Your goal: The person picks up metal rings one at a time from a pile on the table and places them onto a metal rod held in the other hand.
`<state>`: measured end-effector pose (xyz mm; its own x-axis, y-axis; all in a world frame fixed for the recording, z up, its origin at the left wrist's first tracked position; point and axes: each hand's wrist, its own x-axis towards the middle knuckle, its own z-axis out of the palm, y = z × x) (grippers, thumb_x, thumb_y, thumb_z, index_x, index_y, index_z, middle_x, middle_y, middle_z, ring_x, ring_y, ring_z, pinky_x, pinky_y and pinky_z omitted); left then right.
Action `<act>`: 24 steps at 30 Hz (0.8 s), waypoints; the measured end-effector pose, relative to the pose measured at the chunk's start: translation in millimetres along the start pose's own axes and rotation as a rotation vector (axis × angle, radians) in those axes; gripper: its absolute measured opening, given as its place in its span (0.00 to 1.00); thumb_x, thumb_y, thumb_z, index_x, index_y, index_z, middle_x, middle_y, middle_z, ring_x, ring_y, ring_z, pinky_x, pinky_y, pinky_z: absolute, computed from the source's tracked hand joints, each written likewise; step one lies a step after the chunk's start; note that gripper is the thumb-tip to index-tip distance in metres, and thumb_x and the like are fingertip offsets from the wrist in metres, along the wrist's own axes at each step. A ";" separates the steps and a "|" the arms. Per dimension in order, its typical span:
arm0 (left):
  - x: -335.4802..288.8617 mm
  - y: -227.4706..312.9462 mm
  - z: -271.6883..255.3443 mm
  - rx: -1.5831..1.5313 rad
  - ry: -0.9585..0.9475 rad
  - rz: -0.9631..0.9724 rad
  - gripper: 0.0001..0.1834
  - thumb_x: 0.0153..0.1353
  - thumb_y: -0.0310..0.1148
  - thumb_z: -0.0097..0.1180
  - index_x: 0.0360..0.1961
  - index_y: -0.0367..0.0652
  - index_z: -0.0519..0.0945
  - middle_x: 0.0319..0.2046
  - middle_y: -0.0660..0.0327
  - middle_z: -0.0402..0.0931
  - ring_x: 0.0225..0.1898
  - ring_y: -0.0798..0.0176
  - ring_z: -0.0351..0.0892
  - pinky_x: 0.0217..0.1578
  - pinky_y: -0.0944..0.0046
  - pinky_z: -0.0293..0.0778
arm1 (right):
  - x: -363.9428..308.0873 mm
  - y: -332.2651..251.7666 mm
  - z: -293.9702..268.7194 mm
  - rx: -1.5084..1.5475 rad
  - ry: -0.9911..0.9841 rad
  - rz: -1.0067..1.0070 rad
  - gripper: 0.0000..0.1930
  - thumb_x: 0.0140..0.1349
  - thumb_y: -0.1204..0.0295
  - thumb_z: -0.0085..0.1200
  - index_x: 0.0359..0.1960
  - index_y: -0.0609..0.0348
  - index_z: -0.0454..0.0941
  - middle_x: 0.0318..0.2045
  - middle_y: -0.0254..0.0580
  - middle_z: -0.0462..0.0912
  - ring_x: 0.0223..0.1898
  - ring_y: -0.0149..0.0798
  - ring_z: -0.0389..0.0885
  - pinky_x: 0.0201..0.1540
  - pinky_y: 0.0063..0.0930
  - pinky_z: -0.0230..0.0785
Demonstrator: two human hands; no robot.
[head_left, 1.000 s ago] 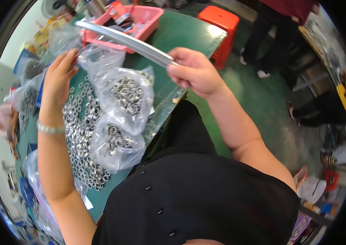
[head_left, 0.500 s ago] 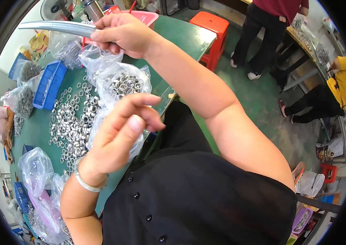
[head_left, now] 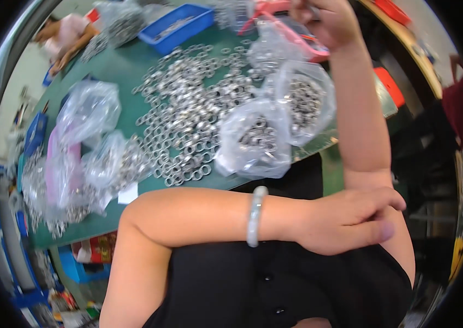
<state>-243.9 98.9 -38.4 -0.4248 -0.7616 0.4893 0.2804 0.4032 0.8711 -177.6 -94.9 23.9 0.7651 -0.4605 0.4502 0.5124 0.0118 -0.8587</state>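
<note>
The right hand is closing in a fist near the top edge of the head view; something thin seems to be poking out of it, but what it is gripping I cannot tell. The left hand is gripping nothing: its fingers are lying loosely curled against the right upper arm, the forearm crossing the chest above a black garment, with a pale bangle sitting on the wrist.

Behind the arms, a green table is carrying a wide heap of loose metal rings. Two clear bags of rings are lying at the near edge just beside the right forearm: one bag nearer the chest, the other bag touching it further back. More clear bags are bunching at the left of the heap, one of them tinted pink, and a small white label is lying at the table edge by them. A blue tray is sitting at the far side, and a pink basket is standing just under the right hand. An orange stool is showing past the right arm. Another person is leaning over the table's far left corner.
</note>
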 end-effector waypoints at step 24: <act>-57.7 32.6 -17.7 0.190 0.154 0.156 0.18 0.56 0.39 0.48 0.41 0.35 0.69 0.29 0.54 0.70 0.32 0.54 0.70 0.33 0.62 0.68 | 23.8 18.0 60.1 0.183 -0.265 -0.052 0.06 0.59 0.71 0.42 0.34 0.60 0.66 0.16 0.33 0.69 0.10 0.22 0.61 0.14 0.16 0.56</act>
<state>-195.0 147.0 -39.0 -0.2492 -0.7452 0.6185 0.1594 0.5984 0.7852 -126.7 -52.3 33.9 0.7988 -0.2179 0.5608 0.5964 0.1650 -0.7855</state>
